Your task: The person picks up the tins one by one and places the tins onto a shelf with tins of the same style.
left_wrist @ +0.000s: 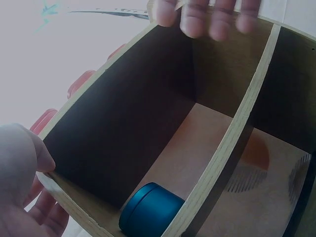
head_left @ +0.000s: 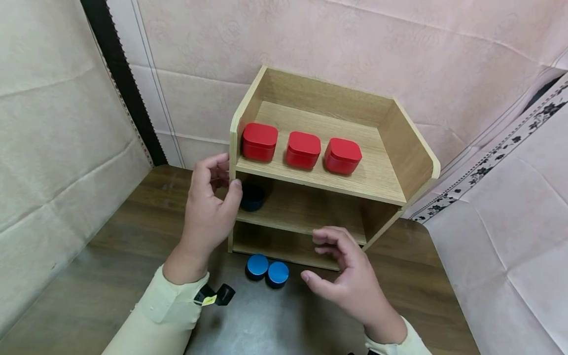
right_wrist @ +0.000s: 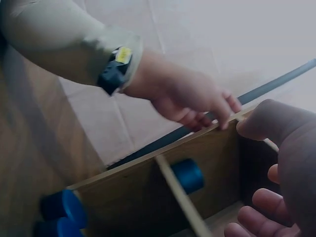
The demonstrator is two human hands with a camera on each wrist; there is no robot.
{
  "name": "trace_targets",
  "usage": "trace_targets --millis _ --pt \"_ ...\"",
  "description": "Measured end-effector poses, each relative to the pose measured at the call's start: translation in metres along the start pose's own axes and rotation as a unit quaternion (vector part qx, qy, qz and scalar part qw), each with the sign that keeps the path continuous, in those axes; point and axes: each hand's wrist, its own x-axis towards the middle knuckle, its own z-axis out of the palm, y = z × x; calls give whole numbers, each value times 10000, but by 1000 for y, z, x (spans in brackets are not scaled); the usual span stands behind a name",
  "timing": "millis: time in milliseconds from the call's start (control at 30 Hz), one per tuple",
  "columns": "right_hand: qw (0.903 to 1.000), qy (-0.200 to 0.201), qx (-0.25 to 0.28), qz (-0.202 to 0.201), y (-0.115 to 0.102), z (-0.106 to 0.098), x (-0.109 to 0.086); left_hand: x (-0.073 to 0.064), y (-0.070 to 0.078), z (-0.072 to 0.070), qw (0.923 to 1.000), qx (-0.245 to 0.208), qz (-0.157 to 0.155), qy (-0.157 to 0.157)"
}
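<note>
My left hand (head_left: 213,207) grips the front edge of the left side panel of a small wooden shelf (head_left: 319,185), thumb at the front and fingers curled on the outer side. Just inside on the middle level, near that panel, stands a dark blue round canister (head_left: 253,198); the left wrist view shows the same canister (left_wrist: 150,210). Before the shelf's lower right front hovers my right hand (head_left: 350,281), fingers loosely bent and holding nothing. Two blue-topped round canisters, one (head_left: 257,266) beside the other (head_left: 277,274), stand on the table in front of the bottom level.
Three red square-shaped tins, left (head_left: 260,143), middle (head_left: 303,150) and right (head_left: 343,156), line the front of the top level. The dark wooden table (head_left: 124,256) carries the shelf. Pale patterned cloth (head_left: 199,44) hangs behind and at both sides.
</note>
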Motion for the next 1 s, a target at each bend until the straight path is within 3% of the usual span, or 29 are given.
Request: trace_targets --millis 433,1000 --pt "9975 -377 -359 477 44 23 -12 1 0 0 10000 -50 58 23" --pt "9930 -587 -44 1025 92 44 -15 1 1 0 10000 -69 72 -8"
